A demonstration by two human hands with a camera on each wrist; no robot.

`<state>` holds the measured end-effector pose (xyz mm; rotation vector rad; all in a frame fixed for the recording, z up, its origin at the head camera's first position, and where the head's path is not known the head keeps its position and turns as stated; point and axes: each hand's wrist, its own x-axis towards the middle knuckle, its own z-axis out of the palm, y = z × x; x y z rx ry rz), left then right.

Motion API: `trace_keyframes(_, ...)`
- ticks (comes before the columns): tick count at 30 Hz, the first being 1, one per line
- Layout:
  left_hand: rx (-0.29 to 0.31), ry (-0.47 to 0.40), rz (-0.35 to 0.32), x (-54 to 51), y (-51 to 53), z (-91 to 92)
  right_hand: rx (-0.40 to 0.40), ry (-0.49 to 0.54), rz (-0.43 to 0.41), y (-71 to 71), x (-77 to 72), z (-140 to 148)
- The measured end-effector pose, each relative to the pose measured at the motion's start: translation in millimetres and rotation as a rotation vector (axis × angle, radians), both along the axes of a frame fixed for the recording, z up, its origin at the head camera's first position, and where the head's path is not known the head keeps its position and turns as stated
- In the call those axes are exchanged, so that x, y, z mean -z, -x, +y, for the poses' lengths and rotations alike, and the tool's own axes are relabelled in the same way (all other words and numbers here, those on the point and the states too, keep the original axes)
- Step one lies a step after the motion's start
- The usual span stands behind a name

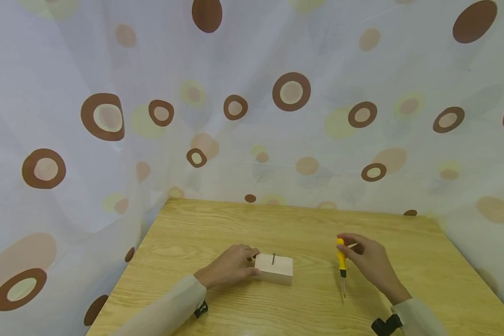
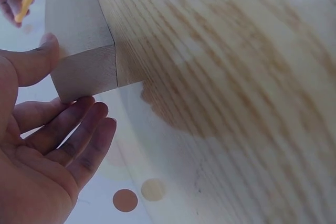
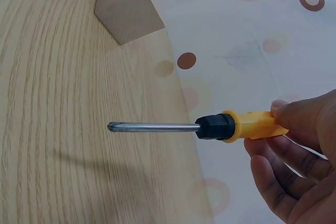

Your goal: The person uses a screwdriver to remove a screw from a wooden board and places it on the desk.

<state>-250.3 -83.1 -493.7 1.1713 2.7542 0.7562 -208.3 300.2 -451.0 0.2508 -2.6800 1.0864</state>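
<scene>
A pale wooden block (image 1: pixel 274 269) lies on the table, with a screw (image 1: pixel 273 259) standing up from its top face. My left hand (image 1: pixel 232 267) holds the block's left end. In the left wrist view the thumb presses one side of the block (image 2: pixel 81 30) and fingertips touch its end. To the right of the block, my right hand (image 1: pixel 371 261) pinches a screwdriver (image 1: pixel 341 254) by its yellow handle. Its metal shaft points down, apart from block and screw. In the right wrist view, the screwdriver's tip (image 3: pixel 113 127) looks like a cross-head one.
Both hands work over a wood-grain table (image 1: pixel 218 224). A white curtain (image 1: pixel 252 130) with brown and beige circles hangs behind the table and along its sides. Dark straps with small devices sit on both wrists.
</scene>
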Motion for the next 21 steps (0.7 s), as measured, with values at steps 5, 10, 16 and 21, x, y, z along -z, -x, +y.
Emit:
trace_keyframes(5, -0.002, 0.012, -0.005, 2.5, 1.0, 0.2, -0.002, -0.009, -0.014, -1.6, 3.6, 4.0)
trace_keyframes(10, -0.002, 0.011, 0.001, 1.0, 0.2, 1.1, 0.002, -0.009, -0.022, -0.8, 7.6, 7.8)
trace_keyframes(16, -0.012, 0.017, -0.002, 1.0, 0.3, 1.2, 0.010, -0.011, -0.035, -0.2, 11.5, 10.9)
trace_keyframes(21, -0.014, 0.017, 0.006, 1.8, 0.3, 0.5, 0.007, -0.018, -0.040, 0.1, 13.7, 12.7)
